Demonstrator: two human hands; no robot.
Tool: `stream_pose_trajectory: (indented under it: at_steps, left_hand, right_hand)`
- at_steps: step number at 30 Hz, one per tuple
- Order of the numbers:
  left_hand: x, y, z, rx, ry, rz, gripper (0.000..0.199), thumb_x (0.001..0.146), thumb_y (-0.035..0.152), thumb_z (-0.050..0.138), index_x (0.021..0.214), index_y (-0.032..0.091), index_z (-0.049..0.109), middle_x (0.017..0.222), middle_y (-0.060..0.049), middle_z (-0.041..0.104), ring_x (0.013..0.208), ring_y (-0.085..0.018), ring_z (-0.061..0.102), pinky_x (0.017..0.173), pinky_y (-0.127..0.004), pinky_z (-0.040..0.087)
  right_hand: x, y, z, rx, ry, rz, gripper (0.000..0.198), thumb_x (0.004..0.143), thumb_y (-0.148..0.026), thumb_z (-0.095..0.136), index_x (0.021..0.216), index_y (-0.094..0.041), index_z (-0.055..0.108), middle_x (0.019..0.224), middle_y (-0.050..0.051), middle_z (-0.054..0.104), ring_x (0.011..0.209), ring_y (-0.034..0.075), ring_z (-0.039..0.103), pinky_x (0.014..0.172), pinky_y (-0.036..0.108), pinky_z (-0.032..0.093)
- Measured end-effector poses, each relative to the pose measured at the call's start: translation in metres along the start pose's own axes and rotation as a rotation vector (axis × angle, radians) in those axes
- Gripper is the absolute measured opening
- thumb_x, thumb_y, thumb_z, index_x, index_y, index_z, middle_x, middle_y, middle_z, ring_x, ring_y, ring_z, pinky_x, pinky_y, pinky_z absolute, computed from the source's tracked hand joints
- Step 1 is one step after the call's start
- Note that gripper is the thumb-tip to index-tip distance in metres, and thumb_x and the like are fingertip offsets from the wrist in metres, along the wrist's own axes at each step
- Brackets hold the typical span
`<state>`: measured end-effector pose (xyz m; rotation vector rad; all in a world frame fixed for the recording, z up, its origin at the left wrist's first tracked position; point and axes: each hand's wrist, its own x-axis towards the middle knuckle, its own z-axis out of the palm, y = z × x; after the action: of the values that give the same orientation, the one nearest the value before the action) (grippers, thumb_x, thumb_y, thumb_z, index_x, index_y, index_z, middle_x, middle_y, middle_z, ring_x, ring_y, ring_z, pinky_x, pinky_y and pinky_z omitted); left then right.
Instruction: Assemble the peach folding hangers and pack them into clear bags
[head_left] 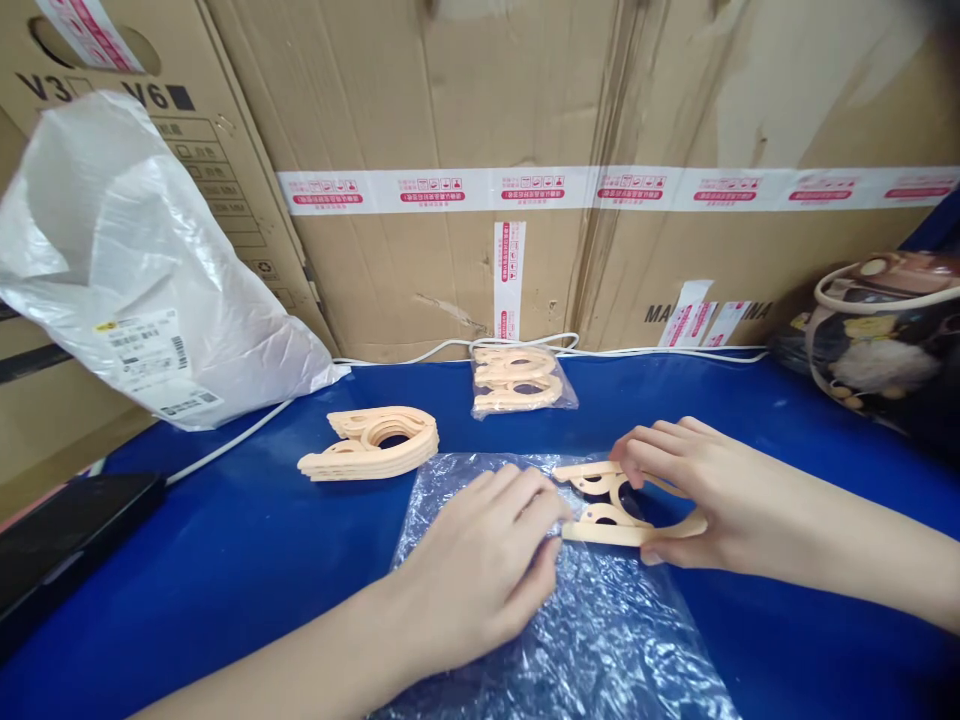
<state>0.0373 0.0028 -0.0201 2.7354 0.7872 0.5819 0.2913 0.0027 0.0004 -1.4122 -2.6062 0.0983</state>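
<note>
Two hands are low over the blue table (225, 560), and we're working at a clear plastic bag (600, 630) lying flat in front of us. Our left hand (480, 570) presses palm-down on the bag's upper edge, fingers spread, gripping nothing we can make out. Our right hand (697, 500) pinches a small stack of peach plastic pieces (600, 515), thumb under, fingers curled over the top, right at the bag's mouth. Further back sits a loose stack of the same pieces (375, 445), and beyond it a packed bag of them (521, 380) near the cardboard boxes (465, 100). A white mailer bag (127, 270) leans at left.
</note>
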Motion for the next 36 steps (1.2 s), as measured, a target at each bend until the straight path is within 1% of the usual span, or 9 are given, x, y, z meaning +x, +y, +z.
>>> stream_pose_trajectory:
  at_steps: [3,6,11,17,21,25,30,33,36]
  left_hand:
    - [0.009,0.008,0.003,0.052,0.009,-0.203,0.025,0.091,0.032,0.047,0.073,0.018,0.057,0.07,-0.001,0.062,0.067,-0.019,0.059,0.061,-0.031,0.046]
    - [0.023,0.019,0.005,0.112,-0.103,-0.381,0.04,0.086,0.047,0.05,0.059,0.018,0.055,0.053,0.001,0.057,0.05,-0.018,0.055,0.051,-0.03,0.04]
    - [0.044,0.027,0.008,0.244,-0.186,-0.449,0.033,0.081,0.03,0.044,0.058,0.016,0.063,0.053,-0.006,0.061,0.053,-0.024,0.062,0.052,-0.033,0.043]
    - [0.054,0.031,0.005,0.209,-0.169,-0.361,0.028,0.079,0.021,0.044,0.062,0.016,0.066,0.058,-0.007,0.065,0.058,-0.024,0.064,0.056,-0.034,0.047]
    - [0.052,0.031,0.004,0.038,-0.1,-0.214,0.026,0.091,0.021,0.041,0.081,0.017,0.064,0.075,-0.002,0.068,0.067,-0.019,0.064,0.064,-0.031,0.05]
    - [0.032,0.021,0.004,0.045,-0.053,-0.1,0.024,0.096,0.022,0.037,0.1,0.016,0.059,0.104,-0.006,0.064,0.096,-0.021,0.059,0.084,-0.038,0.05]
    - [0.001,0.009,0.011,0.001,-0.144,-0.071,0.051,0.094,0.042,0.047,0.139,0.019,0.038,0.149,-0.01,0.037,0.137,-0.028,0.032,0.11,-0.048,0.034]
    - [-0.005,0.005,0.016,-0.02,-0.216,-0.056,0.058,0.096,0.046,0.042,0.146,0.021,0.03,0.155,-0.009,0.025,0.143,-0.028,0.021,0.114,-0.05,0.027]
    - [-0.004,0.003,0.017,-0.045,-0.233,-0.052,0.058,0.095,0.046,0.043,0.147,0.024,0.028,0.157,-0.009,0.021,0.144,-0.028,0.017,0.115,-0.051,0.023]
  right_hand:
    - [0.0,0.0,-0.002,-0.016,-0.092,-0.015,0.032,0.075,-0.048,0.068,0.089,-0.023,0.053,0.086,0.001,0.059,0.078,0.022,0.052,0.074,0.037,0.035]
    - [-0.001,-0.001,-0.004,-0.033,-0.082,-0.011,0.032,0.076,-0.048,0.067,0.09,-0.023,0.052,0.088,0.002,0.058,0.079,0.023,0.05,0.075,0.037,0.035]
    - [-0.005,0.003,-0.006,-0.043,-0.089,-0.02,0.029,0.075,-0.042,0.068,0.088,-0.023,0.051,0.088,0.002,0.057,0.078,0.023,0.05,0.074,0.037,0.034]
    - [-0.006,0.0,-0.007,-0.041,-0.068,-0.026,0.029,0.075,-0.044,0.068,0.088,-0.023,0.052,0.085,0.002,0.058,0.077,0.023,0.051,0.073,0.038,0.035]
    - [0.002,-0.01,-0.001,0.066,-0.009,-0.038,0.024,0.08,-0.042,0.065,0.085,-0.022,0.051,0.092,0.003,0.06,0.082,0.023,0.053,0.072,0.035,0.037]
    - [0.007,-0.009,0.004,0.135,0.007,-0.058,0.025,0.084,-0.045,0.062,0.088,-0.022,0.052,0.1,0.005,0.059,0.088,0.023,0.054,0.075,0.035,0.039]
    - [0.003,0.014,0.0,0.096,-0.126,0.041,0.033,0.077,-0.048,0.069,0.087,-0.023,0.051,0.088,0.002,0.059,0.08,0.023,0.054,0.068,0.034,0.039]
    - [0.002,0.022,-0.001,0.092,-0.183,0.062,0.024,0.077,-0.037,0.069,0.087,-0.024,0.052,0.084,0.0,0.061,0.079,0.022,0.055,0.07,0.034,0.039]
    - [0.006,0.022,0.002,0.091,-0.136,0.019,0.019,0.08,-0.036,0.066,0.086,-0.024,0.052,0.086,0.001,0.062,0.083,0.023,0.056,0.075,0.036,0.038]
